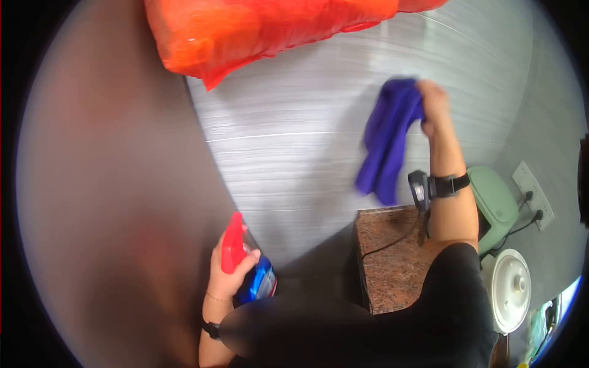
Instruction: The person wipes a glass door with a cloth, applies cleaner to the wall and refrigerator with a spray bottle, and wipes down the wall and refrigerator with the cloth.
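My right hand [434, 105] is raised in front of a grey streaked panel [288, 147], closed on the upper end of a purple cloth [391, 138]. The cloth hangs down in folds and is slightly blurred; I cannot tell whether it touches the panel. Lower left, my left hand [228, 270] grips a spray bottle around its neck. The spray bottle [262, 281] has a blue body with a label and a red trigger head [233, 244]. Part of its body is hidden by the hand and by my dark clothing.
Red plastic-wrapped bundles [276, 27] lie along the top. A glossy brown surface [123, 184] borders the left. On the right are a speckled brown stone counter [392, 264], a green appliance [494, 199], a white lidded pot [511, 291] and a wall socket strip [532, 193] with plugged-in cords.
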Demonstrator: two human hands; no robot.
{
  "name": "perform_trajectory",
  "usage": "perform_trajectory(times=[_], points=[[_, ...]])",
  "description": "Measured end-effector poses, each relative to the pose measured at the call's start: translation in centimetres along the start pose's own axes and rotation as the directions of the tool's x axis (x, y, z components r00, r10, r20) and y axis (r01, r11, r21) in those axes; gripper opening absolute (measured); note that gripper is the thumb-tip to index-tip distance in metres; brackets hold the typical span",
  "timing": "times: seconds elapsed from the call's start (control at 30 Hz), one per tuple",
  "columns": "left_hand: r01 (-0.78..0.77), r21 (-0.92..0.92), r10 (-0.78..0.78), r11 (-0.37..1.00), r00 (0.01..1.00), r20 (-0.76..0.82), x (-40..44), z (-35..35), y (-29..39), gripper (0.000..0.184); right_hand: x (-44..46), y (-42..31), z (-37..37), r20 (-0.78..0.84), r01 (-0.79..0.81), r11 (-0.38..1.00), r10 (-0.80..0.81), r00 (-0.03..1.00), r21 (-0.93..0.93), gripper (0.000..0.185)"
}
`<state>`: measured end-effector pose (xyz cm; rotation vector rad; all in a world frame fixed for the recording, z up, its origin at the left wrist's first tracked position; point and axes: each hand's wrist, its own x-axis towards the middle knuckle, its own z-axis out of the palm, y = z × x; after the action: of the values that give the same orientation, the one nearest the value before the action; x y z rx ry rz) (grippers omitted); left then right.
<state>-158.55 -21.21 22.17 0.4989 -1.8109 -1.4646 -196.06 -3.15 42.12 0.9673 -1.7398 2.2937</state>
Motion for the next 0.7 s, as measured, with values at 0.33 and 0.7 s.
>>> perform_trajectory(times=[0.33,0.7], points=[[-0.039,-0.261,0.11,0.964,0.958,0.264,6.1,3.9,8.9,0.047,0.5,6.6,11.0,0.187,0.698,0.231,-0.864,0.468,-0.678,0.04],[0.151,-0.174,-0.077,0.973,0.926,0.368,7.4,4.2,8.0,0.046,4.3,3.8,0.2,-0.213,0.456,0.664,-0.675,0.706,-0.593,0.04]])
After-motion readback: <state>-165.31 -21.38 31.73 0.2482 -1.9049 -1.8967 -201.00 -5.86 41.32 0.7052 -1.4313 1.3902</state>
